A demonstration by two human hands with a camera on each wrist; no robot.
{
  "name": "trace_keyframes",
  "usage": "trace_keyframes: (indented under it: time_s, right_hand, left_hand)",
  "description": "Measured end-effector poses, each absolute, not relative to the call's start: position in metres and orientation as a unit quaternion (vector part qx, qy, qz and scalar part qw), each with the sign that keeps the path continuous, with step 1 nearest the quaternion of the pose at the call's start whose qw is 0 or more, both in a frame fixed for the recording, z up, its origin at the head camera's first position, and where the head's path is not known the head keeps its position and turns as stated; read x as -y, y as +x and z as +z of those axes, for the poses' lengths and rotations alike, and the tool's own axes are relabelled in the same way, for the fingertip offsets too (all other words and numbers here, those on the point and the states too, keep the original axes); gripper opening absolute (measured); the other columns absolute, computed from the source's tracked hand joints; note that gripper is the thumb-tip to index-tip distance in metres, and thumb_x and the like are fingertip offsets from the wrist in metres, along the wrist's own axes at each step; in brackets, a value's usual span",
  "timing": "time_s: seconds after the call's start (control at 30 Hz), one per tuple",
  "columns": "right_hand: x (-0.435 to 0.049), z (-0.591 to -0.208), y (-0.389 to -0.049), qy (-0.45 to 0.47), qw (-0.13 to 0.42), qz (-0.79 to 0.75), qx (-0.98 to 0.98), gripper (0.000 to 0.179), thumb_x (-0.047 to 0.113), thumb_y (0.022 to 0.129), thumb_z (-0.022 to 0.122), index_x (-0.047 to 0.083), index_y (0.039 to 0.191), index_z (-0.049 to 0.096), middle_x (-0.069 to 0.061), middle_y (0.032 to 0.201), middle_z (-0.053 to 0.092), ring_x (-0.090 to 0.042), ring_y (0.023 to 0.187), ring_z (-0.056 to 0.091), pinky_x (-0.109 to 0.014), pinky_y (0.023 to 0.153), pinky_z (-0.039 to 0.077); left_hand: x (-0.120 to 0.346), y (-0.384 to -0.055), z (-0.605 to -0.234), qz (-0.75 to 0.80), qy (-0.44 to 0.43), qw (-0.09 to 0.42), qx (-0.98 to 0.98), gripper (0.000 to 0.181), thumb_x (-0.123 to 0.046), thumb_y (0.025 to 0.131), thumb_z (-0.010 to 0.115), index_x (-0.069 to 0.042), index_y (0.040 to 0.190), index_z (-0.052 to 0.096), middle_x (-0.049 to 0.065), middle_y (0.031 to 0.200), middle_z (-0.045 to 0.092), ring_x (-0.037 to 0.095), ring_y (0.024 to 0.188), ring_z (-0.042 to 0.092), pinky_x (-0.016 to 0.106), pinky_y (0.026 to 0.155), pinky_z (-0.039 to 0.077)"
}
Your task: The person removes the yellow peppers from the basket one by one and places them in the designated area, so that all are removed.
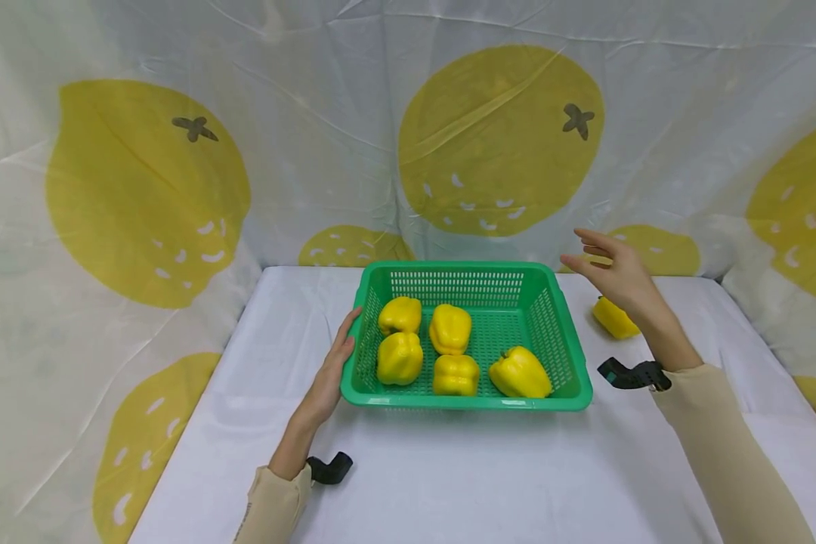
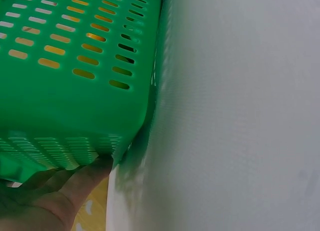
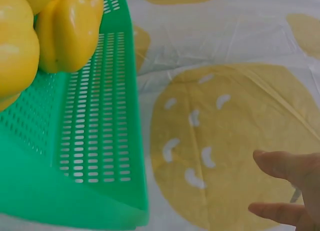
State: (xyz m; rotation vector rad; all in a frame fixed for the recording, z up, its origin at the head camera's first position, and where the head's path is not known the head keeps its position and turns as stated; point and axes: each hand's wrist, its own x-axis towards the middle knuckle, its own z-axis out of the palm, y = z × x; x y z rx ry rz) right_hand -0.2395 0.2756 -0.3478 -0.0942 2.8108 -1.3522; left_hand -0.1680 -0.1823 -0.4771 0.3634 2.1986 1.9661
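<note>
Several yellow bell peppers (image 1: 450, 329) lie in a green plastic basket (image 1: 467, 404), most of them toward its left and front. The left hand (image 1: 328, 380) rests against the basket's left side. Seen from the left wrist, its extended fingers (image 2: 85, 183) touch the outside of the perforated wall. Beyond the basket's right rim, the right hand (image 1: 615, 272) is raised in the air with thumb and fingers apart, holding nothing. Another yellow bell pepper (image 1: 613, 319) lies on the table just below that hand, partly hidden by the wrist.
A white cloth covers the table (image 1: 449, 476). Behind and at both sides hangs a pale curtain (image 1: 326, 113) printed with large yellow lemons. Black wrist cameras (image 1: 629, 374) sit on both forearms.
</note>
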Motion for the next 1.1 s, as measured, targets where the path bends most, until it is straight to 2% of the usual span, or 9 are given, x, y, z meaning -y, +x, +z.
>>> trace_keyframes:
  time_s: [0.2, 0.4, 0.63, 0.8, 1.1]
  right_hand:
    - [-0.261, -0.339, -0.245, -0.044, 0.015, -0.433, -0.9, 0.082, 0.056, 0.098, 0.065, 0.026, 0.165, 0.029, -0.017, 0.169, 0.03, -0.047, 0.149, 0.036, -0.064, 0.114, 0.038]
    - [-0.249, -0.333, -0.249, -0.067, 0.007, -0.442, -0.894, 0.078, 0.05, 0.099, 0.066, 0.022, 0.164, 0.032, -0.018, 0.166, 0.034, -0.042, 0.151, 0.035, -0.06, 0.117, 0.036]
    - [-0.228, -0.331, -0.256, -0.095, -0.003, -0.445, -0.89, 0.071, 0.044, 0.101, 0.066, 0.019, 0.161, 0.039, -0.019, 0.162, 0.041, -0.041, 0.148, 0.04, -0.057, 0.118, 0.038]
    - [-0.218, -0.331, -0.259, -0.099, 0.019, -0.446, -0.889, 0.072, 0.049, 0.099, 0.066, 0.02, 0.16, 0.04, -0.018, 0.16, 0.043, -0.043, 0.144, 0.045, -0.059, 0.113, 0.042]
    - [-0.205, -0.339, -0.264, -0.117, 0.048, -0.457, -0.88, 0.067, 0.04, 0.102, 0.066, 0.017, 0.16, 0.041, -0.023, 0.159, 0.042, -0.044, 0.146, 0.043, -0.059, 0.112, 0.043]
  left_hand:
    - [0.183, -0.168, -0.477, 0.66, 0.119, 0.085, -0.737, 0.05, -0.045, 0.114, 0.019, -0.044, 0.164, 0.013, -0.009, 0.175, 0.002, 0.023, 0.161, 0.002, 0.062, 0.127, 0.001]
    - [0.181, -0.168, -0.479, 0.652, 0.114, 0.085, -0.745, 0.049, -0.046, 0.114, 0.019, -0.047, 0.163, 0.014, -0.01, 0.175, 0.002, 0.024, 0.161, 0.003, 0.063, 0.127, 0.003]
    - [0.183, -0.169, -0.48, 0.65, 0.113, 0.082, -0.747, 0.05, -0.047, 0.114, 0.019, -0.046, 0.163, 0.014, -0.009, 0.175, 0.003, 0.024, 0.162, 0.002, 0.063, 0.127, 0.002]
    - [0.183, -0.17, -0.48, 0.65, 0.113, 0.08, -0.747, 0.051, -0.045, 0.114, 0.019, -0.044, 0.164, 0.014, -0.008, 0.175, 0.002, 0.025, 0.162, 0.002, 0.063, 0.127, 0.002]
    - [0.183, -0.17, -0.481, 0.658, 0.12, 0.08, -0.739, 0.051, -0.043, 0.114, 0.018, -0.04, 0.165, 0.012, -0.005, 0.175, 0.002, 0.026, 0.161, 0.005, 0.06, 0.127, 0.006]
